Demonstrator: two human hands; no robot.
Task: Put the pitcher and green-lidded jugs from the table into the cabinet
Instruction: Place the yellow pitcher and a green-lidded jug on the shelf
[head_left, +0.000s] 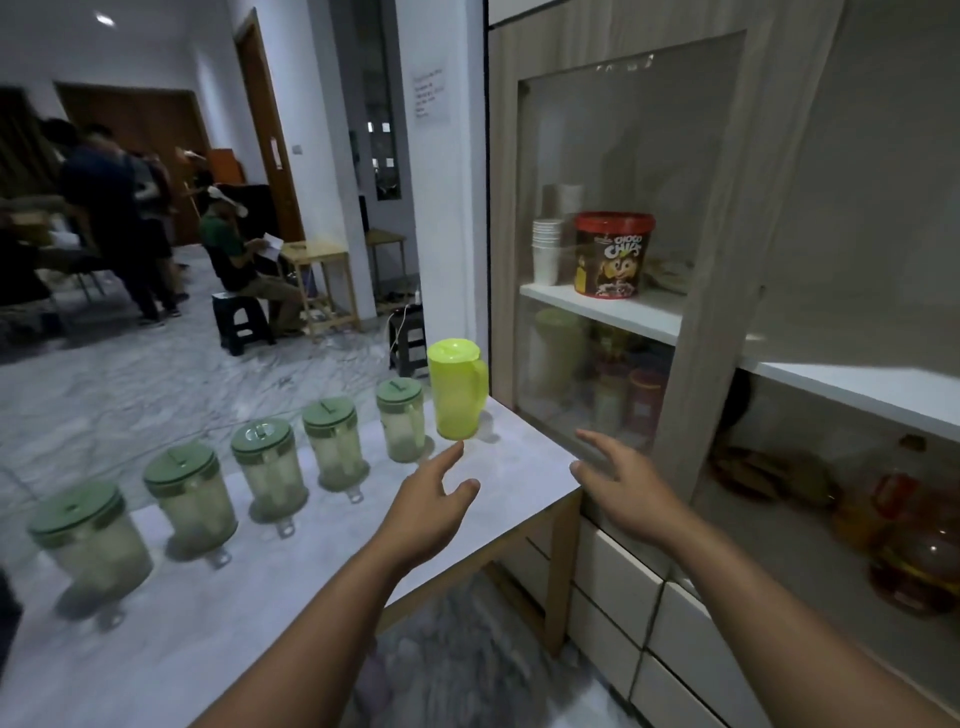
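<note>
A yellow-green pitcher (457, 389) with a lid stands at the far end of the white table (291, 566), beside the cabinet (706, 291). Several clear jugs with green lids stand in a row along the table's left edge, from one near the pitcher (400, 418) to the nearest one (91, 540). My left hand (428, 506) is open above the table, its fingertips just short of the pitcher's base. My right hand (621, 480) is open over the table's right corner, close to the cabinet's glass door. Neither hand touches anything.
The cabinet's glass door stands at an angle; behind it a shelf (608, 306) holds a Choco Chips tub (613, 254) and stacked white cups (546, 249). White drawers (618, 587) sit below. Several people (119, 208) and small stools (241, 322) are far left.
</note>
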